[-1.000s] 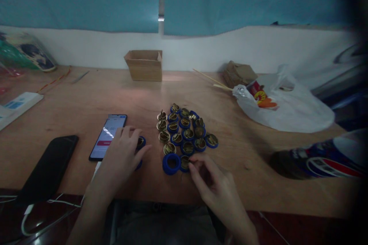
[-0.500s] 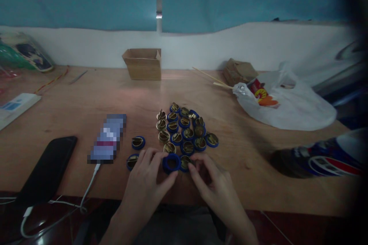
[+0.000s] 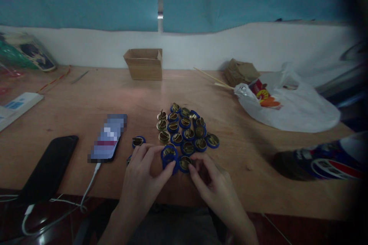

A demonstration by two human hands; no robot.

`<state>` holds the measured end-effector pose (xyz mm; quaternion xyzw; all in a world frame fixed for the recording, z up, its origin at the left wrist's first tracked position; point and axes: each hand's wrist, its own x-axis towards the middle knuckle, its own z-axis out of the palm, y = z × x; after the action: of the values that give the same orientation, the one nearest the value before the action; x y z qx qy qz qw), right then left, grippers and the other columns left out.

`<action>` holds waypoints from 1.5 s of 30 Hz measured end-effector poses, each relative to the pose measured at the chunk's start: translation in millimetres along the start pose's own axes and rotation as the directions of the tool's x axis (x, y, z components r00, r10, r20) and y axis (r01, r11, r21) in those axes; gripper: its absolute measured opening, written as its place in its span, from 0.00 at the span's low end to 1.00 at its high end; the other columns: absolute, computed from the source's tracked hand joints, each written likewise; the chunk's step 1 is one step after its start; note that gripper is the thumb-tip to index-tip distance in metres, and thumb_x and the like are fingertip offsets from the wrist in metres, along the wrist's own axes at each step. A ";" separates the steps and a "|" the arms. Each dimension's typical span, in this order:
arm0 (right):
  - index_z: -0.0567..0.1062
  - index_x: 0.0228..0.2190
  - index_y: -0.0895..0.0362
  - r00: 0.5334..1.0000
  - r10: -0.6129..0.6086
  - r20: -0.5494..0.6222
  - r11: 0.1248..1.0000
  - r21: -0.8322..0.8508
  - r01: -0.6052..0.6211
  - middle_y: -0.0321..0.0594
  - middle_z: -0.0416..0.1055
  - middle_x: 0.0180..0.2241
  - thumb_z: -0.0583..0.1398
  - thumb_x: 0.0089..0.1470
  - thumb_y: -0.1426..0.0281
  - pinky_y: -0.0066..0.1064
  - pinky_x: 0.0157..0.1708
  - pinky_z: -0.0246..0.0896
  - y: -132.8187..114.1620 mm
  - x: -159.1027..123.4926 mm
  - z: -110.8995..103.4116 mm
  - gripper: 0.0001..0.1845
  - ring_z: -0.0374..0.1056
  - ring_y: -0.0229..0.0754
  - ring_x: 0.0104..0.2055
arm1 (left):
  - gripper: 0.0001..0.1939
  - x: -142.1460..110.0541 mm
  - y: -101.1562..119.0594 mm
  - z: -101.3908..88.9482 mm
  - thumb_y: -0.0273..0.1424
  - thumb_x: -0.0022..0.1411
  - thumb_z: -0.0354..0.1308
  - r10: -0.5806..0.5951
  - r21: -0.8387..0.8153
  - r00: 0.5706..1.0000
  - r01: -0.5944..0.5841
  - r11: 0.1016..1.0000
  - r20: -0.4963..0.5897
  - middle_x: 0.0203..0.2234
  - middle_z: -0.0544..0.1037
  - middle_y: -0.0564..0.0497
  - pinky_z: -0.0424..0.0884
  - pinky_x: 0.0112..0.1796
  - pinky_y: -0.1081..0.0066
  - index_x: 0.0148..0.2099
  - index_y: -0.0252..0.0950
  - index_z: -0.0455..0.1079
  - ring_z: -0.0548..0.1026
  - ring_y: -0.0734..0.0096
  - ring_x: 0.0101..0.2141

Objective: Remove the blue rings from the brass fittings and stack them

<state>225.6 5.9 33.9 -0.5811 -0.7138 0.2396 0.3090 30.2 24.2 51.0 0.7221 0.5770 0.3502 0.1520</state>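
My left hand holds an open blue ring between thumb and fingertips, tilted just above the table. My right hand has its thumb and forefinger on the edge of a brass-coloured round disc set in a blue ring, to the right of the held one. Behind both hands, several similar clip-backed discs in blue rings stand in a group. On its left side, bare brass-coloured discs form a column. One more blue-ringed disc lies beyond my left hand; another is partly hidden by it.
A phone on a white cable and a black phone-like slab lie left. At the back stand a cardboard box and a brown paper packet. A white plastic bag and a lying bottle are right.
The blue ring in my left hand has tipped up and shifted slightly left, over a brass-coloured disc behind it. My right hand stays almost still. The view has shifted slightly.
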 end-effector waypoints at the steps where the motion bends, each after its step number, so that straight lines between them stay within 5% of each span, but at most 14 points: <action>1: 0.68 0.41 0.55 1.000 -0.001 0.004 1.000 0.004 0.001 0.34 0.69 0.26 0.55 0.61 0.70 0.28 0.26 0.63 -0.5 -0.2 -0.1 0.06 0.69 0.38 0.27 | 0.13 2.3 -0.9 1.1 0.30 0.57 0.64 -0.002 -0.002 1.000 0.002 1.000 -0.006 0.38 0.74 0.48 0.72 0.43 0.55 0.45 0.40 0.70 0.73 0.57 0.42; 13: 0.68 0.41 0.54 1.000 0.014 -0.008 1.000 0.017 -0.014 0.34 0.68 0.27 0.56 0.60 0.70 0.27 0.26 0.63 -3.1 -2.6 -4.0 0.06 0.69 0.38 0.28 | 0.17 16.2 -6.3 9.2 0.35 0.59 0.64 -0.012 0.043 1.000 0.011 0.999 0.002 0.38 0.74 0.47 0.71 0.43 0.55 0.49 0.37 0.68 0.72 0.56 0.42; 16: 0.69 0.41 0.54 1.000 0.012 -0.019 1.000 0.019 -0.012 0.34 0.68 0.27 0.57 0.60 0.69 0.27 0.26 0.63 -2.1 -1.7 -3.6 0.07 0.69 0.38 0.28 | 0.08 17.2 -8.2 7.0 0.28 0.64 0.58 0.026 0.044 0.999 -0.027 0.999 0.019 0.37 0.73 0.47 0.71 0.42 0.59 0.47 0.37 0.70 0.72 0.60 0.41; 25: 0.68 0.42 0.52 1.000 -0.002 -0.013 0.999 0.036 0.003 0.32 0.68 0.27 0.57 0.60 0.70 0.26 0.26 0.62 -2.0 -2.1 -0.3 0.07 0.68 0.37 0.27 | 0.13 34.2 -15.9 9.1 0.15 0.59 0.57 0.222 0.144 0.959 -0.248 0.958 0.174 0.37 0.69 0.47 0.71 0.38 0.63 0.40 0.37 0.74 0.68 0.61 0.38; 33: 0.67 0.42 0.53 1.000 -0.011 -0.014 0.998 0.059 0.012 0.32 0.66 0.27 0.57 0.60 0.70 0.26 0.25 0.61 -2.0 -5.2 -1.3 0.07 0.68 0.37 0.27 | 0.13 35.2 -16.7 6.0 0.13 0.59 0.53 0.293 0.148 0.953 -0.302 0.942 0.078 0.35 0.68 0.48 0.71 0.36 0.64 0.38 0.35 0.72 0.68 0.62 0.38; 38: 0.68 0.41 0.52 0.998 -0.007 -0.066 0.995 0.100 0.013 0.31 0.65 0.26 0.58 0.60 0.70 0.25 0.25 0.61 -6.8 -7.1 -3.0 0.06 0.67 0.35 0.26 | 0.09 32.3 -8.3 -3.4 0.18 0.63 0.54 0.361 0.141 0.924 -0.343 0.929 -0.124 0.35 0.68 0.49 0.71 0.35 0.67 0.39 0.37 0.71 0.69 0.65 0.36; 42: 0.67 0.44 0.50 0.987 0.020 -0.158 0.968 0.249 0.021 0.30 0.64 0.26 0.56 0.62 0.70 0.23 0.25 0.62 -17.3 -8.9 0.1 0.08 0.66 0.34 0.26 | 0.11 21.7 2.7 -8.1 0.17 0.62 0.57 0.398 0.091 0.884 -0.388 0.917 -0.246 0.36 0.70 0.49 0.71 0.37 0.69 0.42 0.37 0.72 0.70 0.67 0.38; 45: 0.61 0.52 0.48 0.992 0.056 -0.114 0.907 0.421 -0.003 0.32 0.68 0.30 0.55 0.63 0.69 0.23 0.27 0.65 -25.5 -9.8 7.4 0.17 0.67 0.35 0.28 | 0.15 8.9 8.6 -5.7 0.13 0.61 0.55 0.419 0.039 0.872 -0.424 0.905 -0.255 0.37 0.72 0.49 0.72 0.41 0.67 0.44 0.36 0.72 0.72 0.67 0.39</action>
<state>204.2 -8.9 45.0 -0.5255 -0.6162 0.3558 0.4663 33.3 29.0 63.3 0.7773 0.4174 0.4707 0.0027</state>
